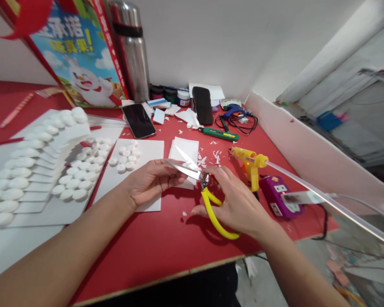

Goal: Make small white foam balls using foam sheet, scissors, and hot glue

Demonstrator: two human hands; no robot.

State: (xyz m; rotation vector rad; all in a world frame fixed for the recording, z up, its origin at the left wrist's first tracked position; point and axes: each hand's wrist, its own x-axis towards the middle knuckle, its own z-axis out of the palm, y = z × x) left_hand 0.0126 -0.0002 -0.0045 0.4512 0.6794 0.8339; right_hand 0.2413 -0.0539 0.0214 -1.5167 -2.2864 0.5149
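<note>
Yellow-handled scissors (193,172) are in my right hand (235,198), with the blades parted and pointing left. My right thumb and fingers are around the handles near the pivot. My left hand (155,179) is closed in a pinch beside the lower blade, its fingertips partly behind the metal. A small white bit shows near those fingertips, but I cannot make out what is held. Below the blades lie white cards (188,147) and scattered white scraps (216,157). A white board (150,153) with several small white discs (125,160) lies under my left hand.
Rows of white oval pieces (19,183) and a tray of discs (75,183) cover the left. A yellow glue gun (251,164), purple power strip (275,196) and green cutter (219,134) lie right. Phones (138,121), a steel flask (132,55) and a printed box (80,55) stand behind.
</note>
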